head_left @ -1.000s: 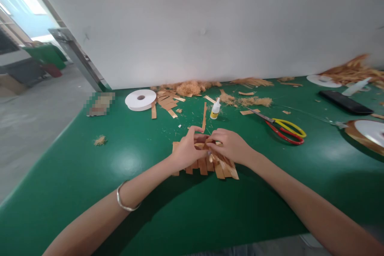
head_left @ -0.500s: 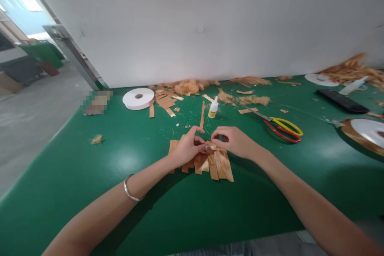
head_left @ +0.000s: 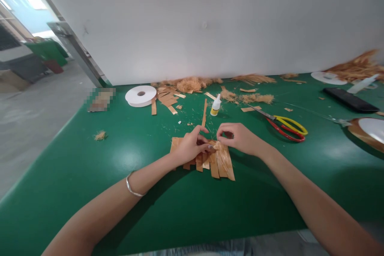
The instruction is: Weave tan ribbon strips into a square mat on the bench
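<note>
A piece made of several overlapping tan strips (head_left: 223, 164) lies on the green table, its lower ends uneven. My left hand (head_left: 195, 146) rests over its upper middle, thumb and fingers pinched at the strips. To the right, at the top edge of the piece, my right hand (head_left: 234, 138) has its fingers curled and its thumb against the fingertips; whatever it pinches is too small to make out. A single narrow strip (head_left: 204, 113) lies just beyond my left hand. Behind the hands stands a small white glue bottle with a yellow label (head_left: 215, 106).
Scissors with red and yellow handles (head_left: 288, 127) lie to the right. A white roll (head_left: 141, 96), cut strips (head_left: 166, 99) and fibre scraps (head_left: 192, 84) are along the back. A black phone-like object (head_left: 349, 99) and a brown-rimmed roll (head_left: 357, 130) lie far right.
My right hand has shifted slightly right and up relative to the strips, its fingers more curled. The camera view has moved slightly.
</note>
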Demonstrator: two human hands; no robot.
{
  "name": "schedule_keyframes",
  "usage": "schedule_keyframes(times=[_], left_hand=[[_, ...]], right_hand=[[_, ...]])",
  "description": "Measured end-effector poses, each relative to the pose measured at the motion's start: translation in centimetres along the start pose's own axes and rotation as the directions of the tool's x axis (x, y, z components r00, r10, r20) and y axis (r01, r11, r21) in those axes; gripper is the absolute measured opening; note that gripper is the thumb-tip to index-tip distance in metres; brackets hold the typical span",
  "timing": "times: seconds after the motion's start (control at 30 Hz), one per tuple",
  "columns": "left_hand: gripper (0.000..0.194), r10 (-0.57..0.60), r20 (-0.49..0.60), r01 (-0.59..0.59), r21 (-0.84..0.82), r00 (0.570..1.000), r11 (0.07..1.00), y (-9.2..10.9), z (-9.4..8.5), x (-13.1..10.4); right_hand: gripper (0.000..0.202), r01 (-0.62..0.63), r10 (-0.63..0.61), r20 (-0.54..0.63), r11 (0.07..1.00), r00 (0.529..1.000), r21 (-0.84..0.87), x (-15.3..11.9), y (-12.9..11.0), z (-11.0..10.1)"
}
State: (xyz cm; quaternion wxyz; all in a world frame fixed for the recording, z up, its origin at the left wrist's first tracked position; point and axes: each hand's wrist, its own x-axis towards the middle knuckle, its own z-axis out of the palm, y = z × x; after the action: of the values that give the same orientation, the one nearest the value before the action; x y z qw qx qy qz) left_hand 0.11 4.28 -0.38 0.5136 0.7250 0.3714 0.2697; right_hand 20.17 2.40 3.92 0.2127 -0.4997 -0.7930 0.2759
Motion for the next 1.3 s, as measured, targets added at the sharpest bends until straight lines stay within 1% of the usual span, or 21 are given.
schedule_keyframes(times=[0.1,0.17,0.23,0.3,0.37,0.4,0.43,0.5,0.57,0.63,0.7,0.73,0.77,0.8,0.87,0.9,0.97,1.07,1.17,1.23,1.3], left_hand=[[0.030,0.003,-0.008,-0.002,0.024,1.000,1.000,0.1,0.0,0.0],[0.029,0.000,0.001,0.000,0.020,1.000,1.000,0.2,-0.1,-0.1],[0.028,0.011,0.020,-0.011,0.005,1.000,1.000,0.2,-0.1,-0.1],[0.027,0.022,0.028,-0.022,-0.015,0.999,1.000,0.1,-0.1,-0.1],[0.027,0.023,0.028,-0.022,-0.031,0.999,0.999,-0.1,0.0,-0.1],[0.027,0.023,0.029,-0.022,-0.038,0.999,0.999,-0.2,0.0,-0.1],[0.027,0.027,0.032,-0.026,-0.043,0.999,0.999,-0.3,0.0,-0.1],[0.027,0.037,0.041,-0.035,-0.050,0.998,0.998,-0.4,0.0,0.0],[0.027,0.039,0.043,-0.037,-0.048,0.998,0.998,-0.4,0.0,0.0],[0.027,0.033,0.042,-0.031,-0.045,0.999,0.999,-0.3,0.0,-0.1],[0.026,0.027,0.046,-0.025,-0.041,0.999,0.999,-0.2,-0.1,-0.1],[0.026,0.024,0.049,-0.022,-0.039,0.999,0.999,-0.1,-0.1,-0.2],[0.026,0.019,0.051,-0.017,-0.037,0.999,0.999,-0.1,-0.1,-0.2],[0.025,0.015,0.051,-0.013,-0.034,0.999,0.999,0.0,-0.1,-0.2],[0.025,0.008,0.049,-0.007,-0.021,0.999,1.000,0.1,-0.1,-0.2],[0.025,0.003,0.044,-0.002,-0.012,0.999,1.000,0.2,-0.1,-0.2],[0.025,-0.004,0.033,0.003,0.009,0.999,1.000,0.2,-0.1,-0.2],[0.026,-0.006,0.023,0.005,0.020,1.000,1.000,0.0,-0.1,-0.1],[0.027,0.006,0.026,-0.005,-0.011,1.000,1.000,-0.3,0.0,0.0],[0.027,0.003,0.029,-0.001,-0.047,1.000,0.999,-0.5,0.0,0.1],[0.026,-0.012,0.030,0.015,-0.080,0.999,0.997,-0.6,0.1,0.1]], right_hand=[[0.014,-0.042,0.045,-0.017,0.991,0.999,0.131,0.2,0.6,-0.1],[0.015,-0.086,0.096,-0.024,0.958,0.995,0.275,0.3,1.1,-0.1],[0.015,-0.102,0.130,-0.026,0.876,0.991,0.472,0.4,1.4,0.0],[0.013,-0.072,0.122,-0.026,0.737,0.992,0.672,0.5,1.5,0.0],[0.013,-0.032,0.102,-0.036,0.603,0.994,0.797,0.5,1.3,0.0],[0.013,-0.028,0.105,-0.038,0.563,0.994,0.826,0.5,1.1,0.0],[0.012,-0.031,0.121,-0.041,0.543,0.992,0.839,0.6,1.0,0.0],[0.012,-0.051,0.176,-0.056,0.551,0.983,0.833,0.5,0.8,0.0],[0.013,-0.053,0.214,-0.102,0.614,0.971,0.788,0.5,0.9,-0.1],[0.014,-0.035,0.186,-0.172,0.769,0.967,0.638,0.2,1.1,-0.2],[0.012,-0.007,0.080,-0.209,0.945,0.975,0.326,0.0,1.3,-0.5],[0.011,0.004,0.023,-0.204,0.992,0.979,0.130,-0.2,1.3,-0.6],[0.010,0.000,-0.011,-0.191,0.998,0.982,-0.061,-0.3,1.3,-0.6],[0.011,-0.024,-0.019,-0.185,0.974,0.983,-0.225,-0.4,1.3,-0.7],[0.011,-0.122,0.032,-0.213,0.899,0.976,-0.420,-0.4,1.2,-0.8],[0.016,-0.181,0.076,-0.241,0.874,0.968,-0.451,-0.3,1.1,-0.9],[0.030,-0.269,0.164,-0.268,0.867,0.949,-0.419,-0.2,1.1,-1.1],[0.036,-0.294,0.229,-0.220,0.894,0.948,-0.339,-0.2,1.3,-1.5],[0.029,-0.220,0.152,-0.196,0.893,0.969,-0.394,-0.3,2.0,-1.7],[0.033,-0.174,0.070,-0.226,0.859,0.972,-0.481,-0.3,2.5,-1.6],[0.037,-0.156,-0.011,-0.281,0.810,0.960,-0.565,-0.2,3.1,-1.6]])
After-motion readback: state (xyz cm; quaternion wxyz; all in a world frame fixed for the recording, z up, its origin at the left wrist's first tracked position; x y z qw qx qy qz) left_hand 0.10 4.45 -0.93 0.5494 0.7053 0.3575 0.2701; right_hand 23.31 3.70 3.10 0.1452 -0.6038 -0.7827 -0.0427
